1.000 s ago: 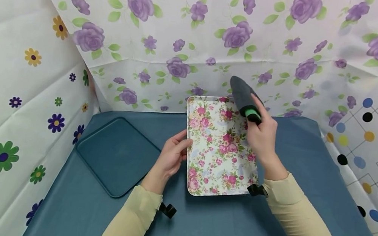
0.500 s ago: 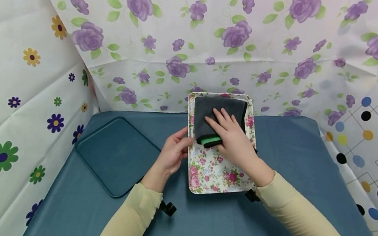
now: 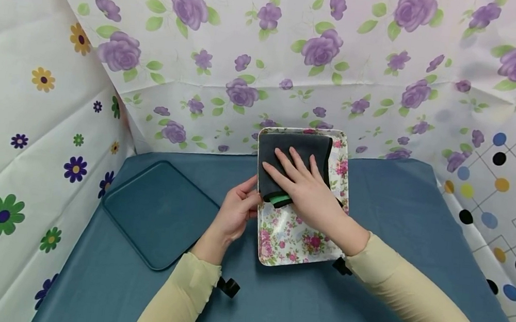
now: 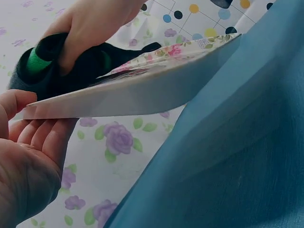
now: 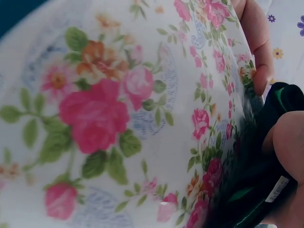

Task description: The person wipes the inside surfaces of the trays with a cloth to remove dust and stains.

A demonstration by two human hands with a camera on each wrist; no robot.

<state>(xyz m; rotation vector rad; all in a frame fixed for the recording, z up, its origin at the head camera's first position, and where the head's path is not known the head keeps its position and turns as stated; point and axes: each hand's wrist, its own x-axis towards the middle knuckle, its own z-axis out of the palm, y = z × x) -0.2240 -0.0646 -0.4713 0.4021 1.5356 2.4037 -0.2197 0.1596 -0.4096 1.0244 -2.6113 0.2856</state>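
My left hand (image 3: 236,208) grips the left edge of a white tray (image 3: 303,243) printed with pink roses. In the left wrist view, its thumb lies over the rim and its fingers (image 4: 45,135) are beneath. The tray is held tilted above the table. A folded dark grey cloth (image 3: 268,154) with black edging and a green inner side lies on the tray's upper part. Spread flat over the cloth, the fingers of my right hand (image 3: 313,195) press it down. In the right wrist view, the cloth (image 5: 251,190) shows a small white label.
A dark teal tray (image 3: 161,214) lies turned at an angle on the left of the table. Blue cloth covers the table (image 3: 299,310). Patterned sheets, including a purple-flowered one (image 3: 241,92) behind, enclose the back and sides.
My right hand has brought the cloth from the tray's upper right corner down onto its surface, then slid it left to the left rim. The left hand keeps its grip on the tray.
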